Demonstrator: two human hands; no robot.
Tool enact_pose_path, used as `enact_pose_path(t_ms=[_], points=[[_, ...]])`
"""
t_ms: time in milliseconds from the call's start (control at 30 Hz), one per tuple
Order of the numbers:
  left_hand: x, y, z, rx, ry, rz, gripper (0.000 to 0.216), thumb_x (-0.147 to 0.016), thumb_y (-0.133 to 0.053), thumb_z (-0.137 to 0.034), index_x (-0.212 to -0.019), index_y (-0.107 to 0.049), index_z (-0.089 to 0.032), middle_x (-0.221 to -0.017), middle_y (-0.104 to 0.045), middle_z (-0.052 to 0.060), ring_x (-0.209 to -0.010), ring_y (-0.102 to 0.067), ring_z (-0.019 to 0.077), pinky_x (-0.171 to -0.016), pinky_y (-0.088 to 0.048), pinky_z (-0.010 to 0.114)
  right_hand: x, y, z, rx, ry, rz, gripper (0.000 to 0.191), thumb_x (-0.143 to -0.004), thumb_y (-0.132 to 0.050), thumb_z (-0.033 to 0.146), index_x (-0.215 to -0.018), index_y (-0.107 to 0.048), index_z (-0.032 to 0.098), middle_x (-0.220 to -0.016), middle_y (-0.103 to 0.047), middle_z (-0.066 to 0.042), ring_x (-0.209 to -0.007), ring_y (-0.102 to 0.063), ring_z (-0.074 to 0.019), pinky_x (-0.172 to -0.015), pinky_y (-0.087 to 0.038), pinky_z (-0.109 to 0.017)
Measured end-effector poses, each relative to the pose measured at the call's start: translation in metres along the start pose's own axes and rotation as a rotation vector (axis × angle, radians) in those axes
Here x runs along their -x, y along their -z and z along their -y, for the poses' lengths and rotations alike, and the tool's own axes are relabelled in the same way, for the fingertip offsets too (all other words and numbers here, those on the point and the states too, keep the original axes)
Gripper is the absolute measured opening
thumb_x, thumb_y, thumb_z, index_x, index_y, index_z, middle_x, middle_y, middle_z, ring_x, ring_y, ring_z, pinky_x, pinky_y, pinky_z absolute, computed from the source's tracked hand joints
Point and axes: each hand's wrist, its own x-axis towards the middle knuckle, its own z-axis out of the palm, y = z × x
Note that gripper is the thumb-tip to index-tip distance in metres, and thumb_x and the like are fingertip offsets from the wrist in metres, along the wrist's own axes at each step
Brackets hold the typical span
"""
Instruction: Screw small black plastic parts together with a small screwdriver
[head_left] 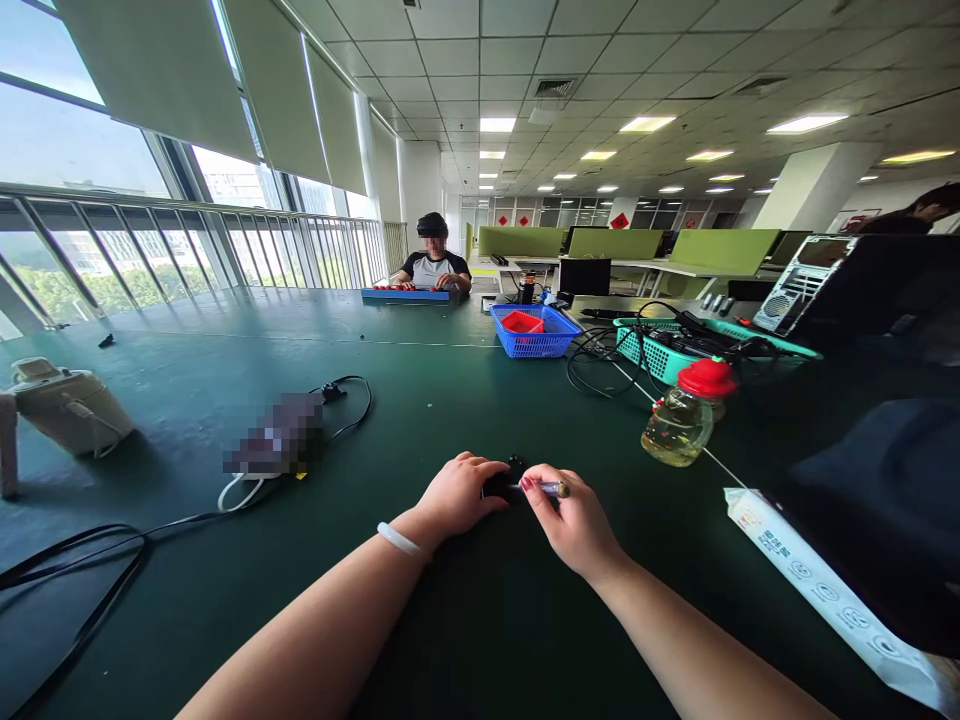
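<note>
One small dark piece [495,486] sits pinched in the left hand [454,497]; the right hand [574,512] grips a slim pen-like tool [552,489] just beside it, both over the tabletop [450,630]. Open room reaches forward toward a blue basket [534,347]; a bottle [675,430] stands to the right, a cord [180,522] well left. A white packet's [821,590] printed characters and round icons are too small to read.

from over here, the one camera sits on the wearer's head, tipped forward and down across the green table [247,590], left hand [454,498] and right hand [576,525] close before it, the seated person [431,270] well off, windows [90,145] on its left, ceiling [585,60] above.
</note>
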Motion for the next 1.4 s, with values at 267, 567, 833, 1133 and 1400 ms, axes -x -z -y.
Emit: enact_pose_path(t_ms=[267, 567, 833, 1133, 1400], points=[[0.001, 0.001, -0.002, 0.036, -0.059, -0.047, 0.042, -0.087, -0.068, -0.035, -0.126, -0.063, -0.024, -0.121, -0.070, 0.007, -0.112, -0.062, 0.0248, -0.101, -0.047, 0.041, -0.002, 0.000, -0.003, -0.119, -0.081, 0.055, 0.032, -0.101, -0.040, 0.041, -0.082, -0.060, 0.023, -0.065, -0.064, 0.001, -0.060, -0.060, -0.0161, -0.059, -0.046, -0.027], [0.001, 0.001, -0.003, 0.057, -0.105, -0.130, 0.037, -0.089, -0.064, -0.031, -0.125, -0.064, -0.023, -0.121, -0.069, 0.006, -0.112, -0.061, 0.0227, -0.102, -0.047, 0.038, -0.001, -0.003, -0.006, -0.180, -0.155, 0.080, 0.033, -0.100, -0.041, 0.045, -0.082, -0.058, 0.023, -0.061, -0.058, 0.002, -0.051, -0.054, -0.0142, -0.051, -0.042, -0.025], [0.002, 0.003, -0.007, 0.013, -0.074, -0.122, 0.039, -0.088, -0.065, -0.033, -0.126, -0.064, -0.023, -0.114, -0.069, 0.007, -0.104, -0.061, 0.0233, -0.099, -0.049, 0.039, 0.005, 0.002, -0.009, -0.267, -0.134, -0.168, 0.032, -0.100, -0.043, 0.044, -0.085, -0.061, 0.022, -0.069, -0.061, -0.002, -0.061, -0.059, -0.0159, -0.057, -0.047, -0.027], [-0.001, 0.000, 0.002, -0.021, 0.300, -0.226, 0.042, -0.093, -0.055, -0.032, -0.134, -0.061, -0.025, -0.117, -0.066, 0.008, -0.111, -0.058, 0.0252, -0.100, -0.047, 0.038, -0.003, -0.006, -0.034, -0.261, -0.395, -0.319, 0.036, -0.091, -0.053, 0.057, -0.092, -0.063, 0.022, -0.076, -0.067, -0.004, -0.062, -0.061, -0.0170, -0.060, -0.050, -0.030], [0.002, 0.001, -0.003, -0.297, 0.373, -0.094, 0.035, -0.095, -0.047, -0.035, -0.119, -0.071, -0.030, -0.108, -0.067, 0.010, -0.104, -0.057, 0.0295, -0.088, -0.048, 0.043, -0.004, -0.015, -0.056, -0.456, -0.601, -0.318, 0.051, -0.078, -0.059, 0.069, -0.092, -0.064, 0.020, -0.077, -0.068, -0.005, -0.057, -0.061, -0.0164, -0.062, -0.051, -0.032]])
